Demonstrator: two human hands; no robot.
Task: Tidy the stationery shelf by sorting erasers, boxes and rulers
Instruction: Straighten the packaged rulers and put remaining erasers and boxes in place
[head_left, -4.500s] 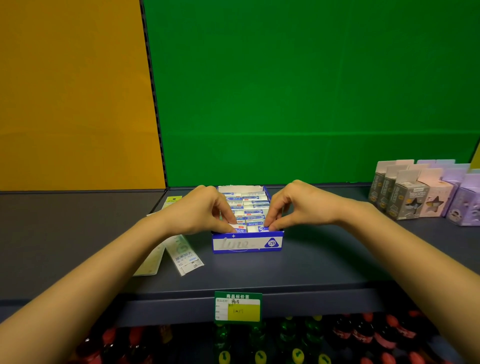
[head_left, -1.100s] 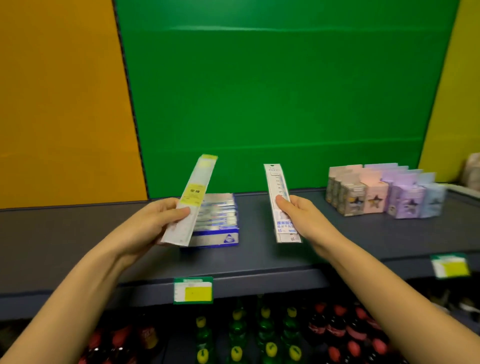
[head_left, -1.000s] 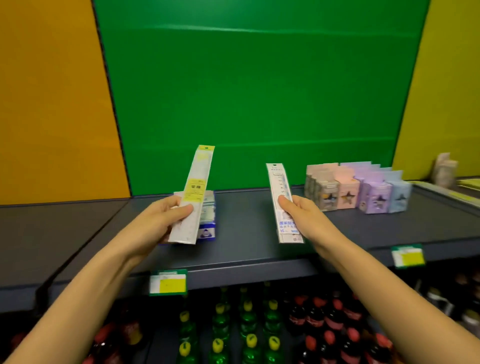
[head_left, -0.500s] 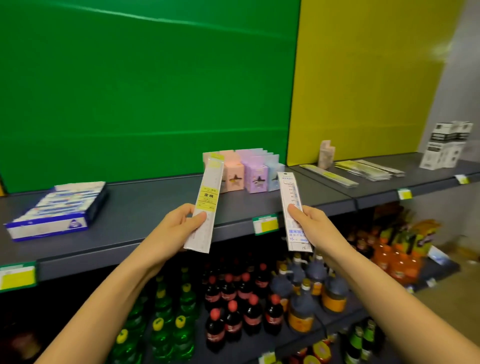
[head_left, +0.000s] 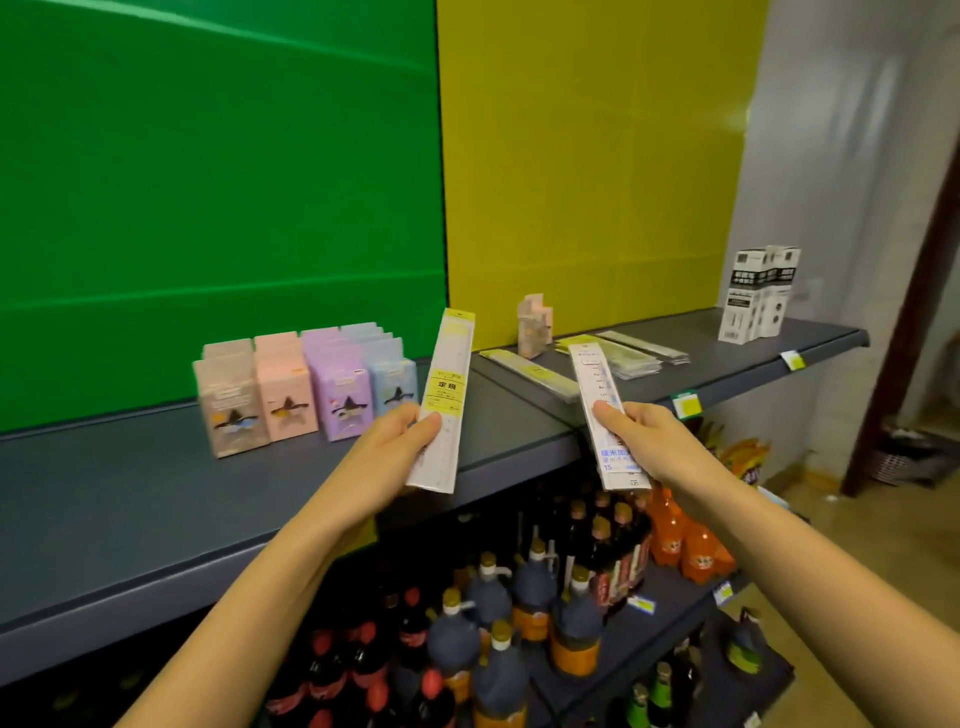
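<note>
Grey shelf (head_left: 156, 499) runs across the frame at hand height, green back panel on the left part, yellow panel on the right part. Left hand (head_left: 387, 452) grips a packaged ruler with yellow label (head_left: 445, 400) near its lower half, thumb on the front, fingers behind; pack stands nearly upright, top leaning slightly right, held in the air in front of the shelf edge. Right hand (head_left: 641, 436) pinches a second packaged ruler with blue print (head_left: 605, 415), thumb on the front face, pack tilted so its top leans left (lower end hangs below the shelf edge). Both hands closed on their packs, the two packs well apart, neither touching the shelf.

Pastel boxes (head_left: 306, 392) stand in a block on the shelf, left of the left-hand ruler: beige, pink, purple, pale blue, several rows deep, somewhat blurred. On the yellow-backed section, flat ruler packs (head_left: 628, 353) lie in a loose spread, one long pack (head_left: 530, 371) lying apart nearer the front edge. Small pinkish carton (head_left: 535, 325) stands upright behind them near the back panel. Black-and-white boxes (head_left: 761, 293) stand at the far right end of the shelf. Yellow price tags (head_left: 687, 405) sit on the shelf edge.

Bottles (head_left: 519, 613) fill the lower shelf: dark ones with red or yellow caps, orange ones to the right.
</note>
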